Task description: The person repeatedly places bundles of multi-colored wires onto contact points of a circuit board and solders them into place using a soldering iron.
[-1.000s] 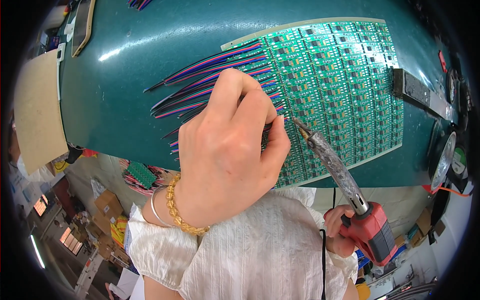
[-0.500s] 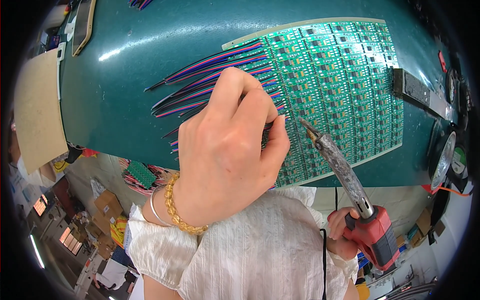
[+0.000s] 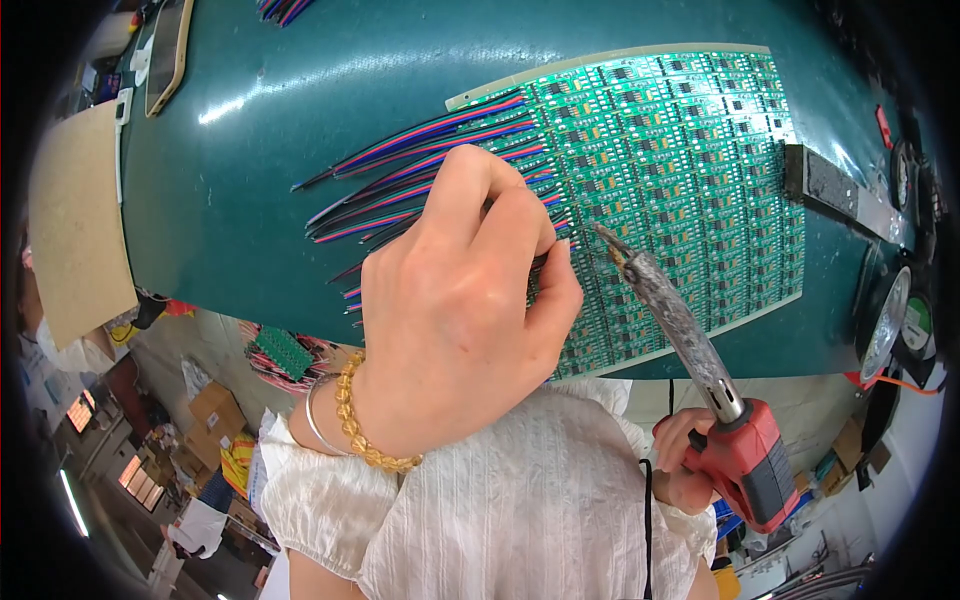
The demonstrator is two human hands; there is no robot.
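Teal worktop (image 3: 260, 150) underfoot of everything, glossy, with a big green circuit panel (image 3: 700, 190) spread across its right half. Multicoloured ribbon wires (image 3: 420, 170) fanned leftward from the panel's left edge, ends lying loose on the bare teal. Dark metal bar (image 3: 840, 195) just beside the panel's right edge. Phone (image 3: 165, 45) at the far left corner, a tan board (image 3: 75, 220) hanging off the worktop's left side. Round gauge-like objects (image 3: 890, 320) at the right rim, too bent by the lens to tell apart. No real containers on the worktop; only cardboard boxes (image 3: 215, 405) on the floor down at the near left, contents hidden.

Left hand (image 3: 455, 320) over the panel's near left corner, fingers curled and pinched down onto the wires where these meet the board; actual fingertips hidden behind the knuckles, so exact grip not visible. Bead bracelet (image 3: 365, 435) and thin bangle on that wrist.

Right hand (image 3: 690, 465) low at the near right, off the worktop's edge, closed around the red handle of a soldering iron (image 3: 680, 330). Shaft angled up and leftward, tip hovering just beside the left hand's fingers over the panel; touching or not, cannot tell.
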